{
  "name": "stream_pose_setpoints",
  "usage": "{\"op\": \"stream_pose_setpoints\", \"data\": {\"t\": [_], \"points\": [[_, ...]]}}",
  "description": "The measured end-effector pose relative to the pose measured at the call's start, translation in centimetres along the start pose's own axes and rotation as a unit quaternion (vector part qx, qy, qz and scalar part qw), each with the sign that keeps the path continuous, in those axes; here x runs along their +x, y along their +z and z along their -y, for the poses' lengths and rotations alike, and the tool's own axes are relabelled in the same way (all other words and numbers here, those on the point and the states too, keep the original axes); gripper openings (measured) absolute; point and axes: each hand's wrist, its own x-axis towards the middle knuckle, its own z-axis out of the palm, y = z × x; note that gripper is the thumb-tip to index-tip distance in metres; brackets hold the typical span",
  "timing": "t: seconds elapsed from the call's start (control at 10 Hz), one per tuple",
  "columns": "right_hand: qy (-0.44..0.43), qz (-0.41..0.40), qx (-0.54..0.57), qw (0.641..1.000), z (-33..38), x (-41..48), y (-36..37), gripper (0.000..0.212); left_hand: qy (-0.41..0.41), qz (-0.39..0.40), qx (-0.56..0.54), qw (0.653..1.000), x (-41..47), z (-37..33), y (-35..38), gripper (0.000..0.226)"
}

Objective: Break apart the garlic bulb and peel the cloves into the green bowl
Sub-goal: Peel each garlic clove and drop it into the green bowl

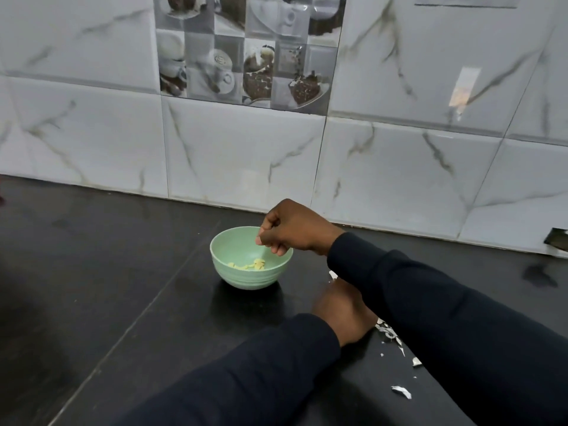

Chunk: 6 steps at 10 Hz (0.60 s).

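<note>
A pale green bowl stands on the black counter, with several peeled yellowish cloves lying in its bottom. My right hand hovers over the bowl's right rim, fingers curled downward; nothing shows between them. My left hand rests on the counter to the right of the bowl, partly hidden under my right forearm; I cannot see what it holds. The garlic bulb is not visible.
White papery garlic skins lie scattered on the black counter near my right sleeve. A marble-patterned tiled wall rises directly behind the bowl.
</note>
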Motion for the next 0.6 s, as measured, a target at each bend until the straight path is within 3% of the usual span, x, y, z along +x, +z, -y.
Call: {"op": "stream_pose_setpoints", "data": {"t": [0.1,0.2,0.3,0.4,0.6], "points": [[0.004,0.012,-0.002,1.0,0.1,-0.6,-0.7,0.022,-0.014,-0.016,-0.005,1.0,0.0,-0.7,-0.8,0.051],[-0.022,-0.009,-0.024,0.999,1.0,-2.1,-2.3,0.021,0.067,-0.053,0.032,0.996,-1.1,-2.8,-2.2,0.01],[-0.041,-0.031,-0.007,0.999,1.7,-5.8,-5.6,0.015,0.165,-0.041,0.014,0.985,-0.4,-2.0,-2.0,0.013],[-0.015,-0.031,-0.03,0.999,-0.1,-11.0,-10.7,0.013,0.198,-0.064,-0.012,0.978,0.3,-1.3,-1.7,0.02],[0.162,-0.048,-0.107,0.98,-10.3,-22.7,-18.5,0.01,0.222,-0.055,-0.128,0.965,-0.1,-3.5,-0.5,0.04]]}}
